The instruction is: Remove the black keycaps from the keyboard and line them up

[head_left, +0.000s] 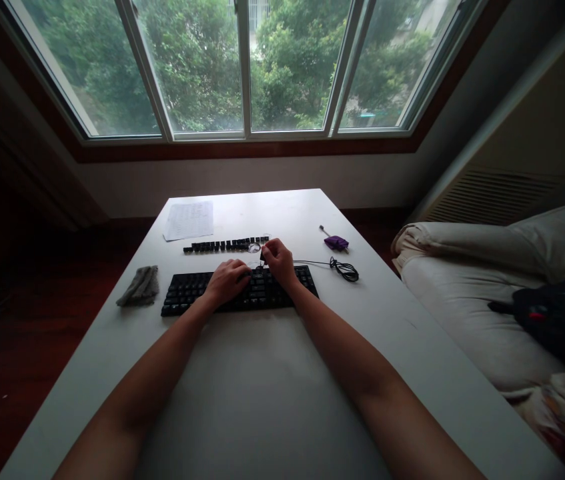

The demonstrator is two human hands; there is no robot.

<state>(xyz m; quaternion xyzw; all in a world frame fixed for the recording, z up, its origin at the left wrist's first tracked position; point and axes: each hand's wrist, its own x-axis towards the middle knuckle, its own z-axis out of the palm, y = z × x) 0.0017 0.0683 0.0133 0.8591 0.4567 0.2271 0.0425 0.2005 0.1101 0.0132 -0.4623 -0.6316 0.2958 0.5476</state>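
A black keyboard lies across the white table in front of me. My left hand rests on its middle keys, fingers stretched forward and holding nothing that I can see. Just above the keyboard's back edge, my right hand is closed in a pinch on a small dark keycap. Thin wire-like lines show under that pinch, too small to make out. Behind the keyboard runs a row of loose black keycaps. A small clear round item lies near the row's right part.
A grey cloth lies left of the keyboard, and a printed paper sheet at the back left. To the right are a coiled black cable and a purple item with a thin stick. Beyond the table's right edge stands a pale sofa.
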